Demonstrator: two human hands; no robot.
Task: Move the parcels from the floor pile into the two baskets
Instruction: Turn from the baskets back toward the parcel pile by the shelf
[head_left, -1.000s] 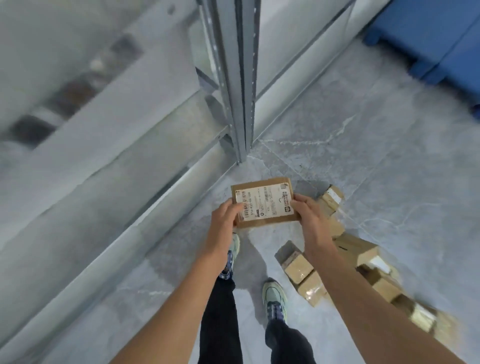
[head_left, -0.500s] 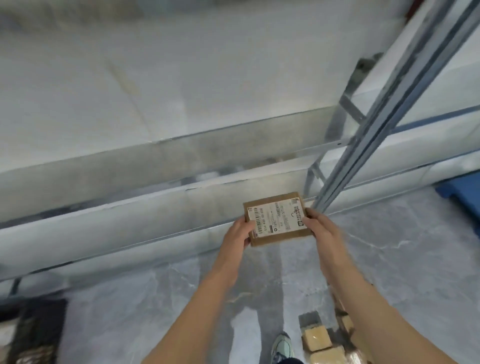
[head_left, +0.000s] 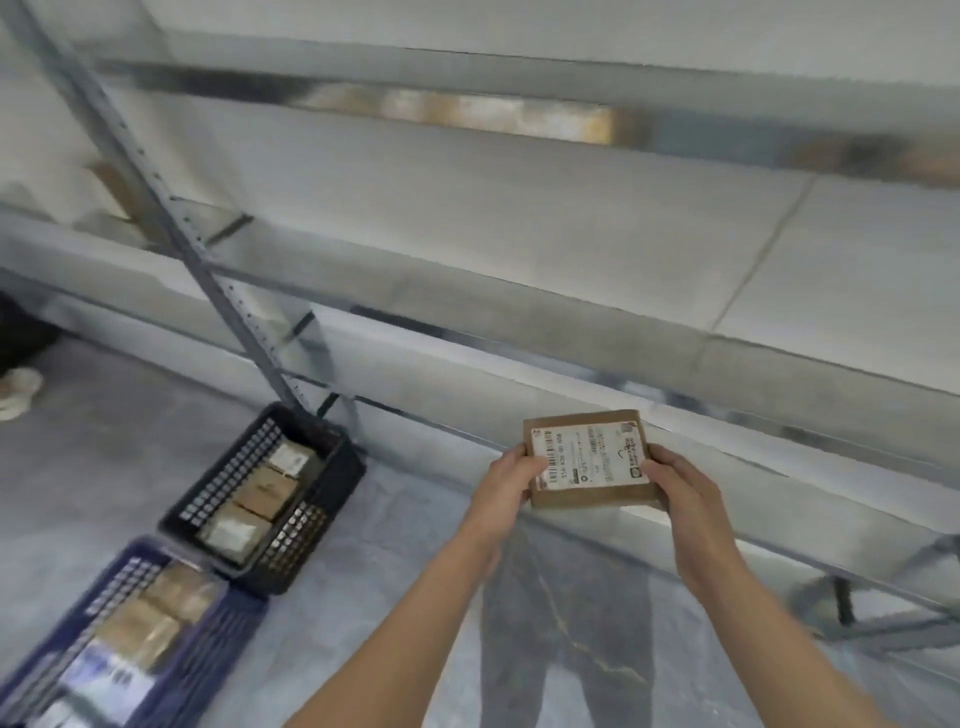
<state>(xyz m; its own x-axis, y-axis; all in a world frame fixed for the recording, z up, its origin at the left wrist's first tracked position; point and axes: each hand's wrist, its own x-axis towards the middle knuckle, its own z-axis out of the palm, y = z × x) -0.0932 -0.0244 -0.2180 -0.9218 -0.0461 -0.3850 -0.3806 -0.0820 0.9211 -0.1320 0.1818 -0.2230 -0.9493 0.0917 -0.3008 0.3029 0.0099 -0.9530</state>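
Note:
I hold a flat brown cardboard parcel (head_left: 592, 460) with a white shipping label in front of me, above the floor. My left hand (head_left: 511, 486) grips its left edge and my right hand (head_left: 685, 499) grips its right edge. To the lower left stand two baskets on the floor. The black basket (head_left: 332, 499) holds several brown parcels. The blue basket (head_left: 218, 639), nearer to me, also holds several parcels. The floor pile is out of view.
A grey metal shelving rack (head_left: 467, 291) runs across the view behind the baskets, with a slanted upright post (head_left: 208, 270) above the black basket. A white shoe (head_left: 18, 389) of another person shows at the far left. Grey marble floor (head_left: 405, 561) lies between me and the baskets.
My view has swung left: the floor pile and my feet have left the frame and both baskets have come into view. Both hands keep the same grip on the parcel.

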